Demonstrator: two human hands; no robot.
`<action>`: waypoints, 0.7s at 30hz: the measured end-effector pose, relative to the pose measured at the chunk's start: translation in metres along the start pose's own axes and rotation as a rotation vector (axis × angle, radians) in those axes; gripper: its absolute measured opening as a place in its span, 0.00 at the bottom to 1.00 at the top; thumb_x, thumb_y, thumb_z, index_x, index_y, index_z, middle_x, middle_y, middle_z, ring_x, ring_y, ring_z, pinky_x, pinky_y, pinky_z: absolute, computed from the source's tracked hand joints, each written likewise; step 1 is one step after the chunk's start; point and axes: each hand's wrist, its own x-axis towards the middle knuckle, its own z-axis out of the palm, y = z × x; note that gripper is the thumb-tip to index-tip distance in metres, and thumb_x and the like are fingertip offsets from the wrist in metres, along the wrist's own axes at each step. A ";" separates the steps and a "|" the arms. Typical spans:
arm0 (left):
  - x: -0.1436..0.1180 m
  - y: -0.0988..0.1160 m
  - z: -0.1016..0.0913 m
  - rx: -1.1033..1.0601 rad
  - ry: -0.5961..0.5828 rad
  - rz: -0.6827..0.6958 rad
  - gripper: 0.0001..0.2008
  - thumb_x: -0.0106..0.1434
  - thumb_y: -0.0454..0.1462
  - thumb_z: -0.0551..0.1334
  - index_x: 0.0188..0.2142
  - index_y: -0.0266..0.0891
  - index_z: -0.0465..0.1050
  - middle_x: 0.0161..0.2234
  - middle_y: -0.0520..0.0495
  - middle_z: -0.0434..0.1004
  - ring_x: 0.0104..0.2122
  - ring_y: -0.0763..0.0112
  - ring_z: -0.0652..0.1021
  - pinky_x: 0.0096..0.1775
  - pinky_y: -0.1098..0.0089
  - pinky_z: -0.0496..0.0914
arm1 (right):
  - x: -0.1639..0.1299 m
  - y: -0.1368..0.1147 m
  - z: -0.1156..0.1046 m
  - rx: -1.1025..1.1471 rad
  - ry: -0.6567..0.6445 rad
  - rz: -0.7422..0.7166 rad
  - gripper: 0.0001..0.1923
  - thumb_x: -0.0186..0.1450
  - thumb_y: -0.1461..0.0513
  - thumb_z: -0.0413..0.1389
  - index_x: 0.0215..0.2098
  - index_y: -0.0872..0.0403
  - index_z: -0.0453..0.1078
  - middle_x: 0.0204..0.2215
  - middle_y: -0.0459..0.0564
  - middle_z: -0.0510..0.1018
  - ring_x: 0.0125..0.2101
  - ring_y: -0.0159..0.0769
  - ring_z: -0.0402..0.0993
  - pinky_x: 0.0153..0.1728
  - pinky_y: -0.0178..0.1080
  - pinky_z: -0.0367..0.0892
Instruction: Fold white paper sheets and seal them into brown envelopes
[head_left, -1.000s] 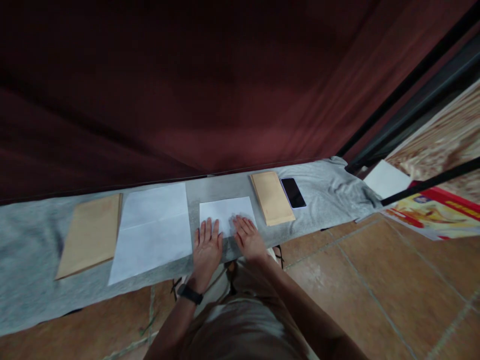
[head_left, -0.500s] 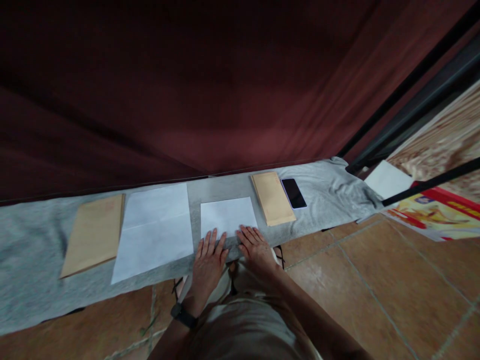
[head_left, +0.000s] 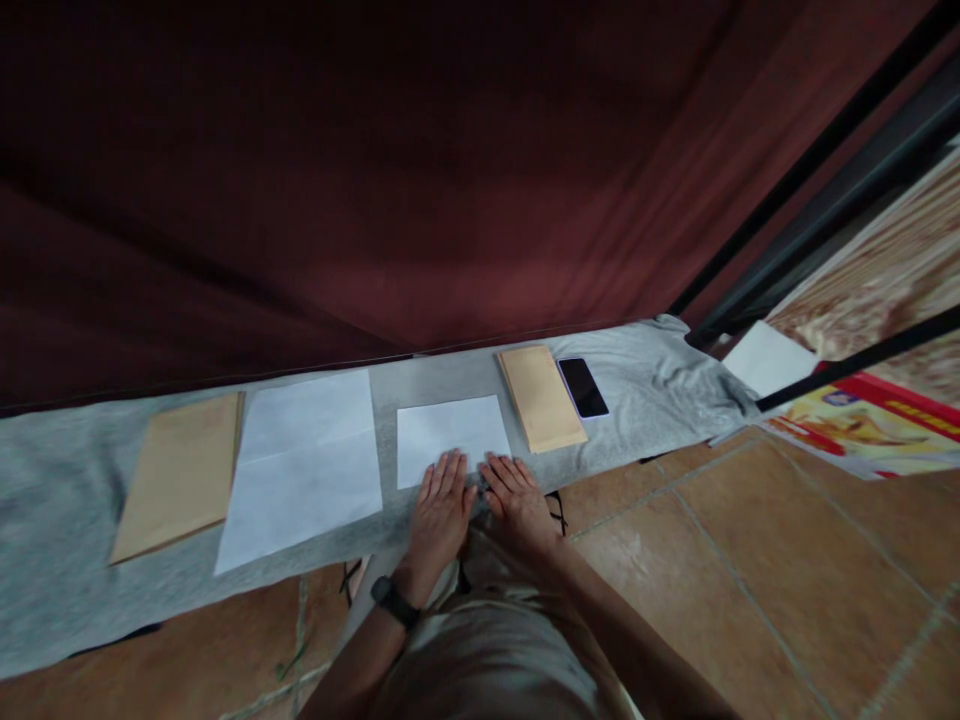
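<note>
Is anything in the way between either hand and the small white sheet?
Nothing visible is. The left hand and right hand both reach the near edge of the small sheet. The larger sheet lies off to its left, the phone to its right.

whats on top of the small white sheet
The left hand and right hand partly overlap the near edge of the small white sheet; the paper beneath them is hidden.

black watch (head_left: 395, 602), pale shirt (head_left: 502, 660)
</note>
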 end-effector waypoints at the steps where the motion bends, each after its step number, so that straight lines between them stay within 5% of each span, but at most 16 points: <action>1: 0.003 0.000 0.001 0.005 -0.005 -0.004 0.29 0.75 0.43 0.45 0.70 0.32 0.57 0.70 0.37 0.59 0.71 0.56 0.58 0.69 0.50 0.57 | 0.000 0.000 0.000 0.000 0.002 -0.002 0.27 0.73 0.63 0.53 0.69 0.53 0.62 0.68 0.55 0.66 0.67 0.45 0.62 0.68 0.54 0.58; 21: 0.069 -0.015 0.004 0.056 0.009 -0.046 0.31 0.75 0.44 0.44 0.71 0.29 0.54 0.72 0.34 0.54 0.72 0.56 0.54 0.70 0.49 0.50 | -0.001 -0.002 -0.001 -0.003 -0.005 0.023 0.26 0.75 0.60 0.50 0.70 0.52 0.61 0.69 0.53 0.65 0.67 0.45 0.61 0.68 0.53 0.55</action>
